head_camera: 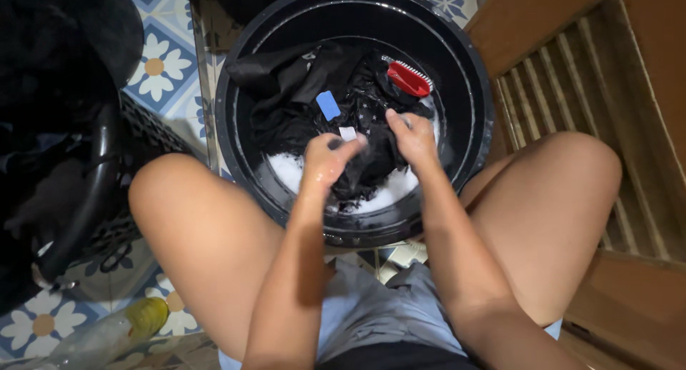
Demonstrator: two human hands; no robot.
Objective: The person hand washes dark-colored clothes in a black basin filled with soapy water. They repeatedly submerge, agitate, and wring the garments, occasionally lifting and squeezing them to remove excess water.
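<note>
Black wet cloth (343, 106) fills the soapy basin (471, 91); both the left hand (325, 159) and right hand (411, 138) clench it, a red brush (407, 78) just beyond the right fingers.

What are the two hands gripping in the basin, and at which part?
Both the left hand and right hand clutch bunched folds of the wet black garment, near its soapy lower edge.

Basin (477, 91): on the floor between the person's knees, directly ahead.
Garment (293, 91): in the basin, heaped toward its far and left side.
Foam (289, 171): in the basin's near part, beside the garment.
Brush (408, 78): on the garment, far right.
Left hand (325, 158): on the garment, left of the right hand (413, 136).
Basket (93, 191): left of the basin.
Bottle (107, 336): lying beside the left thigh.
Slatted rack (607, 127): right of the basin.
</note>
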